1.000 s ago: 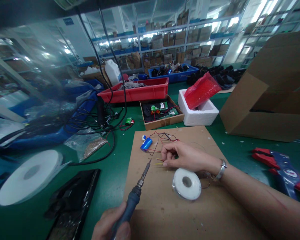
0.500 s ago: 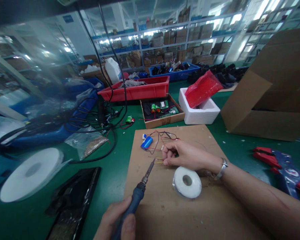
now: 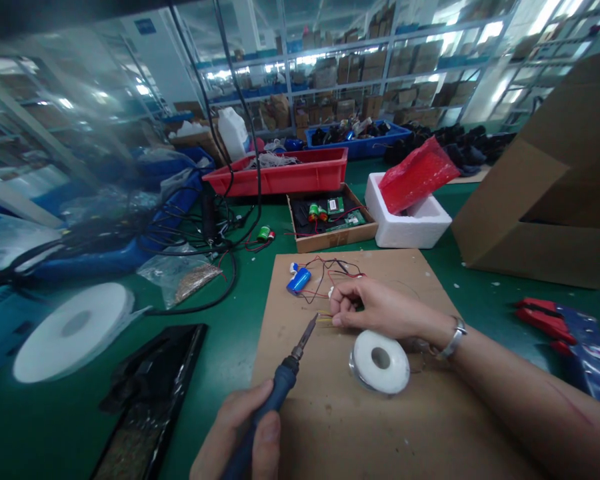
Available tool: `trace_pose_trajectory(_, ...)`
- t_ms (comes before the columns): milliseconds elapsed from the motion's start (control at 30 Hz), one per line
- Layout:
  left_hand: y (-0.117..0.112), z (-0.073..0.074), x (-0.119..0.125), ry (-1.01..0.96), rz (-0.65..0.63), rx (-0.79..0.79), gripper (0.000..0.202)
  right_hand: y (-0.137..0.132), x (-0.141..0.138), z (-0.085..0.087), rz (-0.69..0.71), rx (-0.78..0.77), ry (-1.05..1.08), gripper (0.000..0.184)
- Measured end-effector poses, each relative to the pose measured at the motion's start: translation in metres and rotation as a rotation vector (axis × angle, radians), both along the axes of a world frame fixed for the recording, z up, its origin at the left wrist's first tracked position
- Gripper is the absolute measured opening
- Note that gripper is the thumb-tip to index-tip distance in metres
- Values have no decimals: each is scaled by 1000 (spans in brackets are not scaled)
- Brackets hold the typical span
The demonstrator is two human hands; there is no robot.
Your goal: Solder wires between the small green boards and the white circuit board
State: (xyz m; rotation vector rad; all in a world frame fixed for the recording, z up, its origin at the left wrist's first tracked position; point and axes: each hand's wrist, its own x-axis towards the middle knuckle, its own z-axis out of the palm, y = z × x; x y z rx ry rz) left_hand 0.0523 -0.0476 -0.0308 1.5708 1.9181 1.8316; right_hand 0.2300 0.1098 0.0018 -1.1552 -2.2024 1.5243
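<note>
Your soldering iron [image 3: 283, 381] pairs a matt, plastic-looking blue handle [image 3: 277, 392] with a dull metal tip [image 3: 309, 329]. Before you lie a matt cardboard sheet [image 3: 340, 427], a glossy blue battery [image 3: 299, 281] and a white foam box [image 3: 413, 234]; your bracelet [image 3: 457, 338] is smooth, shiny metal.

Green bench top [image 3: 230, 357], ctr.: I count 1 flat cardbd. sheet [image 3: 330, 433], bearing 1 blue cyl. pc. [image 3: 299, 281] w/ red & blk. leads, 1 wht. spool [image 3: 397, 367]. Beyond sheet I list 1 shallow carton [image 3: 337, 237], 1 wht. foam box [image 3: 413, 232], 1 red tray [image 3: 300, 181], 1 blue tray [image 3: 370, 150]. Img. R, 1 lg. carton [image 3: 545, 257], 1 red/blue hand tool [image 3: 587, 343]; img. L, 1 wht. reel [image 3: 105, 313], 1 clr. plastic bag [image 3: 190, 280], 1 grn. cyl. pc. [image 3: 264, 233].
</note>
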Motion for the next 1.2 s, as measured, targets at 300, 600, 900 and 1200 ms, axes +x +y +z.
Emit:
trace_pose_trajectory(300,0,2,2,-13,7,-28,10,0,-1,0,-3,-13,-1,9)
trace_pose_trajectory(600,-1,2,1,-4,77,-80,13,-1,-1,3,-12,-12,-23,8)
trace_pose_trajectory(900,1,6,1,11,101,1,10,0,0,-1,3,-17,12,8)
trace_pose_trajectory(1200,1,-6,-8,75,-72,208,18,-1,0,-2,0,-28,16,8)
